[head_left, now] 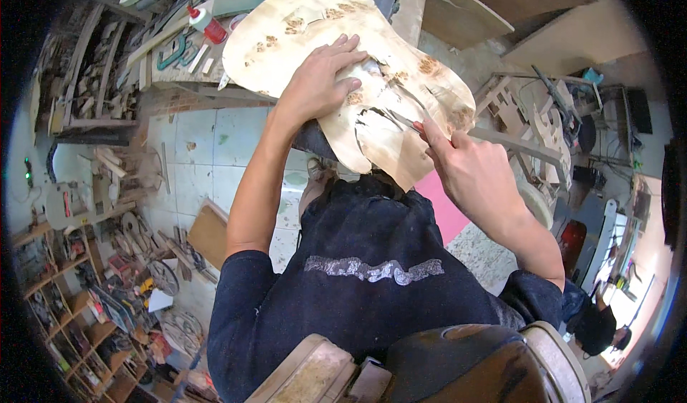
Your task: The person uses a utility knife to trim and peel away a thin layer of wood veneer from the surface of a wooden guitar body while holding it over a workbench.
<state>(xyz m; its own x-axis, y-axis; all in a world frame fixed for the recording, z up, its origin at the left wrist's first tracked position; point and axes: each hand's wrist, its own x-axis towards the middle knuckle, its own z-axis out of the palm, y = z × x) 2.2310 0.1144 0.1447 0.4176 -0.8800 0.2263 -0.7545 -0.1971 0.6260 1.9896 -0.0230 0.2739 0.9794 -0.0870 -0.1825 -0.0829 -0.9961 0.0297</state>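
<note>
A guitar-body-shaped piece faced with pale burl veneer (286, 6), marked by brown knots, lies over the bench edge in front of me. My left hand (323, 81) rests flat on it with fingers spread. In my right hand (472, 170) is a slim knife (413, 125) with a red part showing at my fingers; most of its handle is hidden. Its narrow tip reaches the veneer near dark, ragged splits. A loose, torn flap of veneer (393, 153) hangs toward me beside the body's near horn.
On the bench (172, 77) at the left stand a red glue bottle (207, 24) and a green C-clamp (172, 52). Wooden cut-outs (547, 138) crowd a rack to the right. A pink sheet (440, 206) lies below my right hand. Another person (597, 324) is at the far lower right.
</note>
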